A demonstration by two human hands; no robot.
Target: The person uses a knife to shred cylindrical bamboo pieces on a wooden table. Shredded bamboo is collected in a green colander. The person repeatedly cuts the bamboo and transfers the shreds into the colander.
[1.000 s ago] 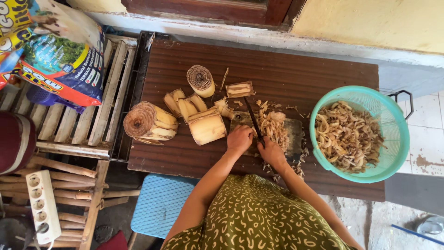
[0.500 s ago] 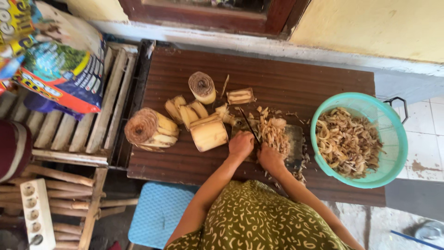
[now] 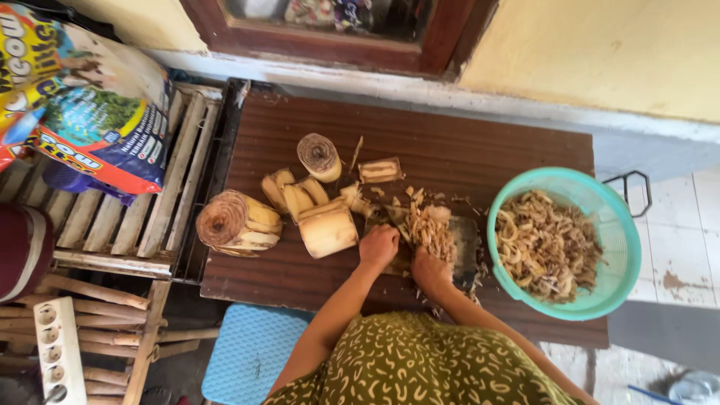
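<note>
Head view, hands: the left hand point(image 3: 379, 247) is curling narrow, pressing down on the near-left part of the board point(image 3: 465, 244); the right hand point(image 3: 430, 271) is closing, likely round a knife handle, though the blade is too hidden among the shreds to be sure.
Head view, work piece: the shred pile point(image 3: 429, 225) is lying on the board just beyond both hands, towards the far edge of the table point(image 3: 480, 150); what the left hand is pinning is hidden under its fingers.
Head view, key relation: the pile is sitting between the hands and slightly right of the left hand, its long axis running from the near edge towards the far edge; the right hand is lying nearer to it.
Head view, left of the hands: a cut block point(image 3: 328, 229) is resting just beside the left hand, with split pieces point(image 3: 294, 195) behind it and a big stem section point(image 3: 236, 221) at the table's left edge; a smaller round point(image 3: 319, 156) is standing nearer the far edge.
Head view, right side: a green basket point(image 3: 626, 247) full of slices is overhanging the right edge, apart from the board.
Head view, obstruction: nothing is standing between the hands and the pile.
</note>
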